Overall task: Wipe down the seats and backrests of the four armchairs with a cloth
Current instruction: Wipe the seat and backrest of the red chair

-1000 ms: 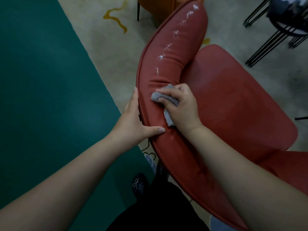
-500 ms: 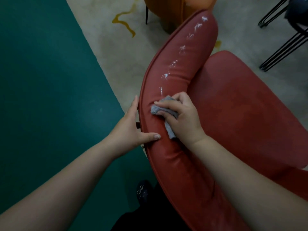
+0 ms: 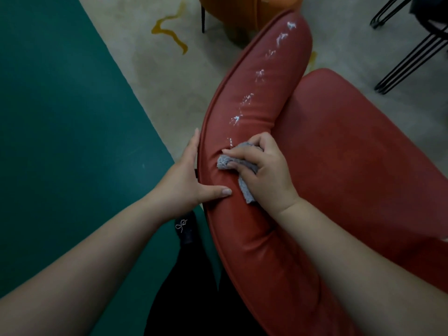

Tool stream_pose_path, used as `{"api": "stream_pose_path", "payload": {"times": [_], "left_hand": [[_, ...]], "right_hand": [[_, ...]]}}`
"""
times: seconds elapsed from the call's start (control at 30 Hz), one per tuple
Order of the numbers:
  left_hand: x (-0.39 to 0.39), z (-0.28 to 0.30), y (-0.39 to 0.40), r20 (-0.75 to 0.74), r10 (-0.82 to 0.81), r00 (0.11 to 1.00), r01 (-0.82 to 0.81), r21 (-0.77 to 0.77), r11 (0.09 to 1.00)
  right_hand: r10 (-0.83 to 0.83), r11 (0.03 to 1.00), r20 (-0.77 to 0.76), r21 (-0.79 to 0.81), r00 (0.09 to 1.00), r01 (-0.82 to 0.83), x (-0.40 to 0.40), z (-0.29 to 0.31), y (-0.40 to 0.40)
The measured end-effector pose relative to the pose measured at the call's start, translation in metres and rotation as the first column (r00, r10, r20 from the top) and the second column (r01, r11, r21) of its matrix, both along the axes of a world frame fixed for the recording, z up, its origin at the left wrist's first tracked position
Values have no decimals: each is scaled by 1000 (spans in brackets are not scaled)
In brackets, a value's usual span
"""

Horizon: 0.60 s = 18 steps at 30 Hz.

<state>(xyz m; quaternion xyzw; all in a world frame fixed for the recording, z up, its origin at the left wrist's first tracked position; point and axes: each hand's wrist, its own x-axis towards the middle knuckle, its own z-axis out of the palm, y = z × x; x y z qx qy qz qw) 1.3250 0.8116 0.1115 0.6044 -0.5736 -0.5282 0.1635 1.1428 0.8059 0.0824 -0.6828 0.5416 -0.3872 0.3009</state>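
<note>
Right hand presses crumpled grey cloth onto curved red backrest. Left hand just beside it, thumb across padding, fingers behind rim. White smears trail away beyond cloth. Red seat right of right hand.

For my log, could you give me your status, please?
Right hand pressing cloth on backrest. Left hand steadying. White marks ahead.
</note>
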Motion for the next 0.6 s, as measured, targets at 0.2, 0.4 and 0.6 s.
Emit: {"api": "stream_pose_path", "payload": {"times": [0.2, 0.4, 0.6], "left_hand": [[6, -8, -8, -28, -58, 998, 58, 16, 998], [4, -14, -4, -97, -59, 994, 65, 65, 996], [6, -17, -5, -121, -71, 990, 80, 66, 995]], "right_hand": [[-44, 993, 127, 115, 991, 29, -13, 0, 43], [-93, 993, 116, 86, 989, 83, 6, 4, 3], [-124, 987, -26, 96, 992, 126, -25, 0, -3]]}}
